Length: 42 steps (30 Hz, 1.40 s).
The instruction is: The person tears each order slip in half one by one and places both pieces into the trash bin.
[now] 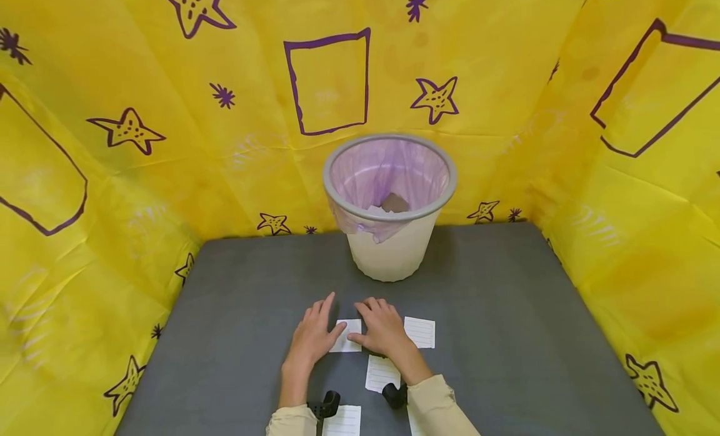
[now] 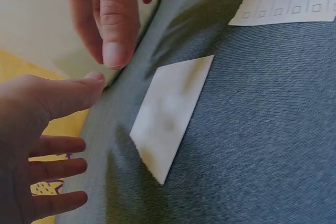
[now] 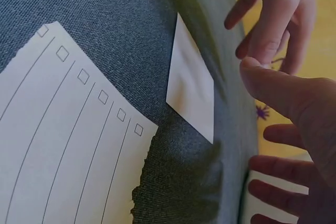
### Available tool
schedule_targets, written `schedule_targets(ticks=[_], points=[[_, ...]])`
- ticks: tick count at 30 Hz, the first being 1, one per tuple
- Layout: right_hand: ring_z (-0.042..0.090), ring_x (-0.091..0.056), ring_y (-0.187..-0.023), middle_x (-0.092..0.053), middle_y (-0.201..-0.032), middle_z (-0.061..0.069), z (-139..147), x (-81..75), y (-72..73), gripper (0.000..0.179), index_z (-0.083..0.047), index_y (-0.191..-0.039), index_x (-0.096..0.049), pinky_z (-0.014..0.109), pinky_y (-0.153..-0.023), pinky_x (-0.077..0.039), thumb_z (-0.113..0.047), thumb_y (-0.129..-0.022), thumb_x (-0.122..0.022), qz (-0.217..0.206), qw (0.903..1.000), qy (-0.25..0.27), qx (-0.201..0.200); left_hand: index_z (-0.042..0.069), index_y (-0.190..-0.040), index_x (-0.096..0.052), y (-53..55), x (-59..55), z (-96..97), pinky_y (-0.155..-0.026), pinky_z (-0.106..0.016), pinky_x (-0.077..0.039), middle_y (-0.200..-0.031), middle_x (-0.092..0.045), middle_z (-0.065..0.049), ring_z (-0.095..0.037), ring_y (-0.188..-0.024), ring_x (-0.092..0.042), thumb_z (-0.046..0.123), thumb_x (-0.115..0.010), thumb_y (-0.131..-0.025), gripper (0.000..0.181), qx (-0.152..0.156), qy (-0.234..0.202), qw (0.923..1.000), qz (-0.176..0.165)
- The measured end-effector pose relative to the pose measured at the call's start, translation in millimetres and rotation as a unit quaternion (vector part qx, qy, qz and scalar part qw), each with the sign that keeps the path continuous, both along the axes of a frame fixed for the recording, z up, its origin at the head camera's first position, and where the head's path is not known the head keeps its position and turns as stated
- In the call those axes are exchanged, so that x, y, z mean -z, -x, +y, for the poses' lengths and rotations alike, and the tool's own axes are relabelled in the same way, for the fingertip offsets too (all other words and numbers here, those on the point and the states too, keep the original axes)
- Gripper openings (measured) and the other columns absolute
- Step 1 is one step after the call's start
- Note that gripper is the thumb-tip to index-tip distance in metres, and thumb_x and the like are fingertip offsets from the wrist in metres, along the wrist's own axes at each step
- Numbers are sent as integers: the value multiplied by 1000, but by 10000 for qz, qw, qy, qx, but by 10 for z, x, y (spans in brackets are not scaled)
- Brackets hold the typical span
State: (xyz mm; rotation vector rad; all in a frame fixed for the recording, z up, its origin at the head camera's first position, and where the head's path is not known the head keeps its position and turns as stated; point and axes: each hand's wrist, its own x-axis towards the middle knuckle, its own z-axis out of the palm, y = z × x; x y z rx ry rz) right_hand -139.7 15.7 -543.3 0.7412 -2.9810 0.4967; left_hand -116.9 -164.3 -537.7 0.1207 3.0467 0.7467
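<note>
A small blank white piece of paper [image 1: 349, 342] lies flat on the dark grey tabletop. My left hand [image 1: 312, 333] is just left of it and my right hand [image 1: 384, 328] just right, thumbs pointing toward each other over it. In both wrist views the fingers are extended and apart, holding nothing, and a gap shows between the hands and the paper [image 2: 172, 114]. Beneath my right forearm is a lined slip [image 1: 382, 373] with small checkboxes and a torn edge. Another lined slip [image 1: 420, 333] lies to the right of my right hand.
A pale waste bin [image 1: 389, 252] with a purple liner [image 1: 357, 173] stands behind the hands, with white scraps and a brownish piece [image 1: 395, 203] inside. More lined paper [image 1: 344, 422] lies near the front edge. Yellow printed fabric [image 1: 253, 111] encloses the table's back and sides.
</note>
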Motion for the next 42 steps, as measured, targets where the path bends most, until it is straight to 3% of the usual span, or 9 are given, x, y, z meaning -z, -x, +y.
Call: schedule_targets(ticks=[3, 8, 14, 23, 31, 37, 42], points=[[25, -56, -107, -60, -116, 4, -27, 17, 27, 65, -16, -127, -61, 43, -87, -50, -55, -76, -75, 48, 10000, -57, -13, 11, -139, -50, 27, -17, -5, -91, -56, -48, -128, -58, -14, -35, -119, -54, 34, -70, -88, 59, 61, 71, 9998, -190], [23, -53, -91, -57, -100, 6, -84, 115, 43, 60, -9, -111, -64, 36, -73, -49, -51, -72, -80, 122, 9996, -230, -131, 9, -126, -58, 34, 49, 52, -80, -53, -49, -112, -56, -9, -30, -108, -54, 27, -74, -85, 48, 194, -32, 9981, -589], [21, -48, -82, -50, -91, 5, -118, 193, 33, 55, -9, -100, -59, 33, -65, -45, -46, -68, -84, 31, 9997, -248, -58, 9, -109, -60, 21, 129, 142, -72, -47, -48, -101, -50, -7, -28, -98, -53, 15, -79, -79, 36, 262, -193, 9985, -440], [21, -48, -80, -49, -89, 4, -115, 194, 60, 47, -10, -92, -56, 30, -60, -41, -39, -69, -85, -126, 9997, 20, -193, 10, -96, -59, 45, 149, 163, -68, -43, -45, -98, -46, -4, -26, -95, -51, 11, -78, -79, 25, 233, -320, 9983, -424], [19, -47, -79, -49, -89, 3, -142, 166, 87, 38, -12, -88, -57, 29, -62, -43, -35, -74, -83, -446, 9986, -2, -288, 11, -105, -55, 99, 151, 181, -71, -43, -45, -101, -47, -6, -27, -98, -50, 10, -77, -80, 33, 109, -308, 9975, -628], [18, -47, -78, -49, -87, 3, -144, 139, 89, 34, -11, -86, -59, 29, -62, -43, -33, -76, -82, -388, 9986, 18, -356, 11, -95, -57, 117, 131, 186, -68, -40, -44, -94, -47, -5, -26, -95, -49, 8, -75, -81, 23, 190, -197, 9976, -636], [20, -49, -81, -50, -91, 4, -146, 148, 77, 39, -10, -94, -57, 31, -64, -46, -35, -76, -82, -380, 9987, -6, -347, 10, -90, -57, 105, 151, 178, -69, -40, -43, -92, -44, -5, -26, -89, -47, 4, -76, -79, 22, 188, -327, 9979, -520]])
